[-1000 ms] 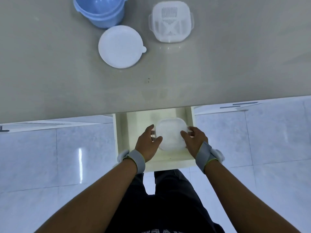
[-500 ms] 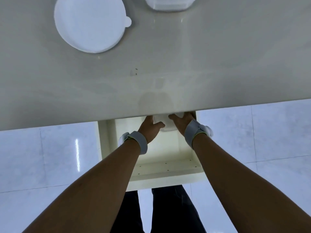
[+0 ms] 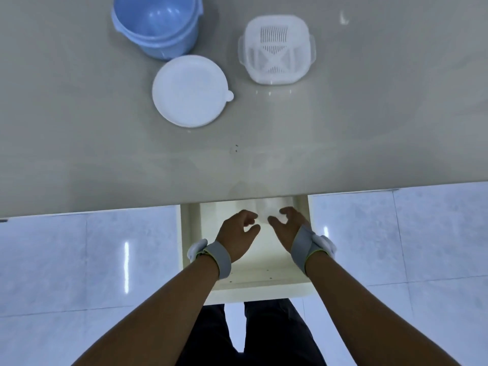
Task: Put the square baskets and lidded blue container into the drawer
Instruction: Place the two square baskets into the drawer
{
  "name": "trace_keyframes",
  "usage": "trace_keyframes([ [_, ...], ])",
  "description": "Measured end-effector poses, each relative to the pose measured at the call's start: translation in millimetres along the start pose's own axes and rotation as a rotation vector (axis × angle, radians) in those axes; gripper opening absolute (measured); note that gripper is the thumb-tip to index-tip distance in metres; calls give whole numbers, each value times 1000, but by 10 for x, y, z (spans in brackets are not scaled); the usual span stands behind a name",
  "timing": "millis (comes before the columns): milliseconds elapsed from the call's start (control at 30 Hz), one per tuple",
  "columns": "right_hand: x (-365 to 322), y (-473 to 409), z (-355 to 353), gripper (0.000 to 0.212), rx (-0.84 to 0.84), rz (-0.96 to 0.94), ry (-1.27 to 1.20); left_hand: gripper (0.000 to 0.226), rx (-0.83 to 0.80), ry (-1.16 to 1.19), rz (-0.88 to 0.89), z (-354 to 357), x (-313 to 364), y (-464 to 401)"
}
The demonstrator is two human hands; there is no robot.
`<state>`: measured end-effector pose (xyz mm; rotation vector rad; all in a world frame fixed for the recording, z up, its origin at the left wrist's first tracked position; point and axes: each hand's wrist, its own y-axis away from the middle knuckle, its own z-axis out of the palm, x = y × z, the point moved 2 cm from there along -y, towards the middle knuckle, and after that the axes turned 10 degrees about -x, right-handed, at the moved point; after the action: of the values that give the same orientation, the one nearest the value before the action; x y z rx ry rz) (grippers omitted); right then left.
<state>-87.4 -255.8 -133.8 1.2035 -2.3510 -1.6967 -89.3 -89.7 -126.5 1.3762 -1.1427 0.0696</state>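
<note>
An open cream drawer (image 3: 266, 282) juts out below the countertop's front edge. At its back, half under the counter, a white square basket (image 3: 265, 207) shows dimly. My left hand (image 3: 239, 237) and my right hand (image 3: 286, 227) hover inside the drawer just in front of that basket, fingers spread and holding nothing. On the counter a second white square basket (image 3: 276, 50) rests upside down. An open blue container (image 3: 155, 25) stands at the far left, and its round white lid (image 3: 190, 90) lies flat in front of it.
The beige countertop (image 3: 369, 114) fills the upper half of the view. Pale glossy floor tiles (image 3: 79, 260) lie to both sides of the drawer. My dark trousers (image 3: 250, 334) are below the drawer front.
Both hands carried the white basket to the back of the drawer, under the counter, then let go and drew back toward me. The view tilted back up over the counter items.
</note>
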Motion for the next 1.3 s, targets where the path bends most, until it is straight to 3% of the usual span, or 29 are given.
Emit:
trace_keyframes([
  [267,-531,754,-392,13,9,-290,-21,13,76,88,198,-451,618,572],
  [433,-1070,821,-893,11,174,-501,-121,10,245,188,351,-798,1197,509],
  [633,-1775,375,-1505,10,387,-534,-194,23,415,179,406,-1239,1846,94],
  [800,-2160,-76,-1752,43,439,-509,-164,50,519,-39,354,-1628,2224,-410],
  [967,-2337,-480,-1884,74,302,-374,-51,70,400,-346,147,-1858,2359,-905],
  [1067,-2331,-583,-1911,73,297,-378,-98,68,365,-335,121,-1869,2354,-1022],
  [1300,-2059,-261,-1791,77,287,-399,-362,61,400,-145,255,-1665,2235,-615],
])
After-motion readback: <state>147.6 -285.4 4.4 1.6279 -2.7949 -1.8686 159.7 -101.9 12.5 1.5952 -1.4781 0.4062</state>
